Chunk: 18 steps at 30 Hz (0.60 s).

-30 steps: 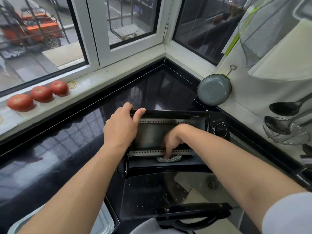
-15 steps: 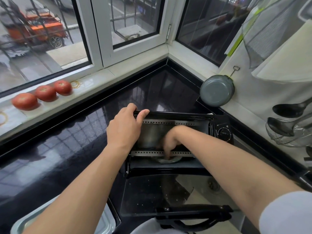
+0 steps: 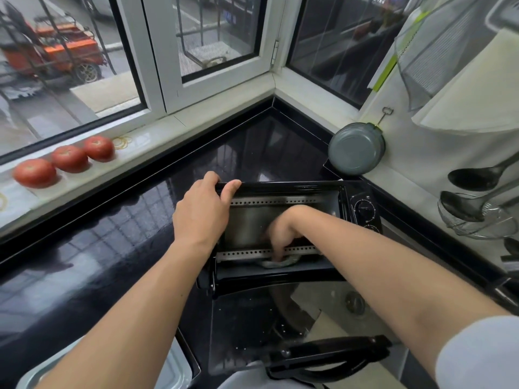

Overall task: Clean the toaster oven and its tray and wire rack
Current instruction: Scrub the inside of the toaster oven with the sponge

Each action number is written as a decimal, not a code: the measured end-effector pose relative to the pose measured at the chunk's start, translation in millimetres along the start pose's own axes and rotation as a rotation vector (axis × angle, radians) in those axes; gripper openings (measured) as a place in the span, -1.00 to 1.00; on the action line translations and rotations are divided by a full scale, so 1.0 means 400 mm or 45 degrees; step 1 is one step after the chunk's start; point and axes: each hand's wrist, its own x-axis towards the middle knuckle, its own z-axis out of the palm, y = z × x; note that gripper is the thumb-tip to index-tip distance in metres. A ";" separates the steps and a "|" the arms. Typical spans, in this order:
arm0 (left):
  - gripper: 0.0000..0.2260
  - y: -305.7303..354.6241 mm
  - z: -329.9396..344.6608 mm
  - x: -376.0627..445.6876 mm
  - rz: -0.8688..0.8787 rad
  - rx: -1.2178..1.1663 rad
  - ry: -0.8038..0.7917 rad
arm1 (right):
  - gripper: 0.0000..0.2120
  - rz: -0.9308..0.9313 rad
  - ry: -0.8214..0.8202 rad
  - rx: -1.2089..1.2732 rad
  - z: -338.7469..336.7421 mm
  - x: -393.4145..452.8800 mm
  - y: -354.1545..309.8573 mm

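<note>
A black toaster oven [image 3: 362, 209] sits on the dark counter with its glass door [image 3: 252, 327] folded down toward me. My left hand [image 3: 200, 214] grips the oven's top front edge, thumb over the rim. My right hand [image 3: 283, 234] reaches inside the cavity, blurred, with fingers curled down onto a grey scrubbing pad [image 3: 276, 262] that lies on the oven floor behind the lower perforated metal strip [image 3: 241, 254]. The fingertips are partly hidden by that strip. A metal tray [image 3: 174, 366] shows at the bottom left edge, beside my left forearm.
Three tomatoes [image 3: 68, 158] line the window sill at left. A grey pot [image 3: 355, 148] hangs on the right wall behind the oven; ladles and a wire skimmer [image 3: 474, 209] hang further right. The black counter [image 3: 84, 248] stretches left of the oven.
My right hand has shifted the scrubbing pad slightly along the oven floor. My left hand keeps its hold on the oven's top edge.
</note>
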 end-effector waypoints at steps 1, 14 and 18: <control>-0.52 0.000 -0.001 0.002 0.000 0.006 -0.001 | -0.36 -0.127 0.049 0.236 0.005 0.005 -0.027; -0.51 0.001 -0.002 -0.003 0.045 0.036 0.010 | -0.51 0.203 -0.077 -0.353 0.005 -0.017 0.031; -0.52 0.000 -0.002 -0.010 0.035 0.051 0.018 | -0.30 -0.070 0.095 0.106 -0.016 0.009 -0.078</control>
